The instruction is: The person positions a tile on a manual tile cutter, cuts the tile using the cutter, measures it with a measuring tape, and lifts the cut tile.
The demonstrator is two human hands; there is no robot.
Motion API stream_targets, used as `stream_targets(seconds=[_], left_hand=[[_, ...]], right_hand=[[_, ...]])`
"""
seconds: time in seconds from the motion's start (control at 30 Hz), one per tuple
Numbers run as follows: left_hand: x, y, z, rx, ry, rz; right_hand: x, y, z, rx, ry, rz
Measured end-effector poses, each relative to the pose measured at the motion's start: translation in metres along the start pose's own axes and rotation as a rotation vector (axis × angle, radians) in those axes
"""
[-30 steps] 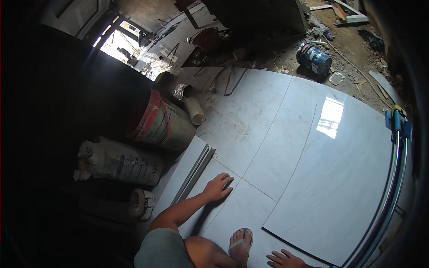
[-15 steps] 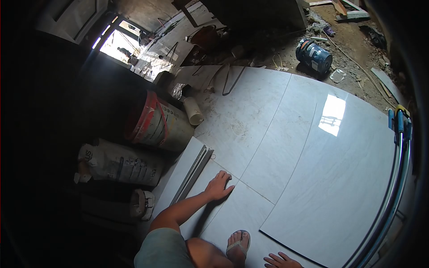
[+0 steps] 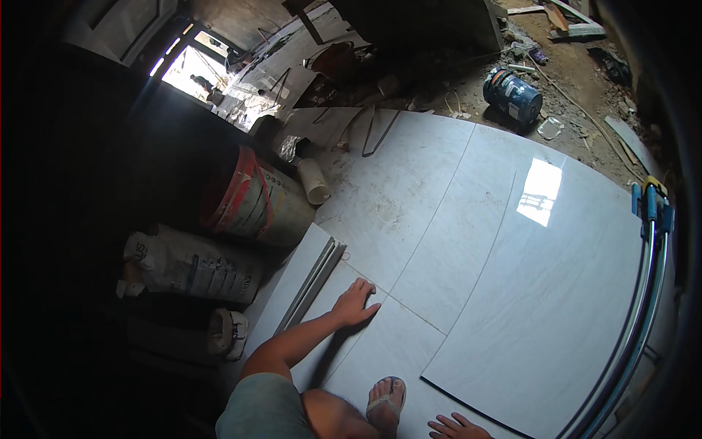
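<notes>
The person wears a grey-green sleeve (short) and a thong sandal.

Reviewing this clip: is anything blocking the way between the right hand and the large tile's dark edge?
Nothing visible does. The right hand lies beside the large tile, with only bare floor showing between its fingers and that edge.

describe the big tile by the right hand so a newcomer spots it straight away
On the right of the pale tiled floor, metal rails with blue fittings run down the side. Just left of them, beyond the right hand, lies the big tile. Its dark near edge sets it apart from the floor tiles.
</notes>
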State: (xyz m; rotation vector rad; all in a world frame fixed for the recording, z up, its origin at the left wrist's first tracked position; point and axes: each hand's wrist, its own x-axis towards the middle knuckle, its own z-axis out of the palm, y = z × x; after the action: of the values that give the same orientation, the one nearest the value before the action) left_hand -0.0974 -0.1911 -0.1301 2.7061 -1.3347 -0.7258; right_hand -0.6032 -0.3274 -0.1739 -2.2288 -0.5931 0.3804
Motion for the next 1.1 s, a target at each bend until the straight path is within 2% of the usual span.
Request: stream_targets(seconds=[0.17, 0.53, 0.63, 0.83, 0.87, 1.1], left_hand=[[0.002, 0.000, -0.002, -0.040, -0.032, -0.033], [0.004, -0.001, -0.004, -0.080, -0.051, -0.060], [0.006, -0.008, 0.003, -0.117, -0.001, -0.026], [0.023, -0.048, 0.023, -0.526, 0.088, -0.016], [0.025, -0.051, 0.026, -0.614, 0.081, -0.072], [0.032, -0.073, 0.040, -0.667, 0.039, -0.112]], right_hand=[[0.001, 0.000, 0.004, -0.005, -0.018, 0.007], [-0.001, 0.001, 0.001, -0.006, 0.097, -0.039], [0.000, -0.001, -0.006, 0.016, 0.064, -0.029], [0.000, 0.000, 0.002, -0.009, 0.013, -0.011], [0.000, 0.000, 0.001, -0.016, 0.008, -0.012], [0.002, -0.004, -0.008, -0.007, -0.070, 0.014]])
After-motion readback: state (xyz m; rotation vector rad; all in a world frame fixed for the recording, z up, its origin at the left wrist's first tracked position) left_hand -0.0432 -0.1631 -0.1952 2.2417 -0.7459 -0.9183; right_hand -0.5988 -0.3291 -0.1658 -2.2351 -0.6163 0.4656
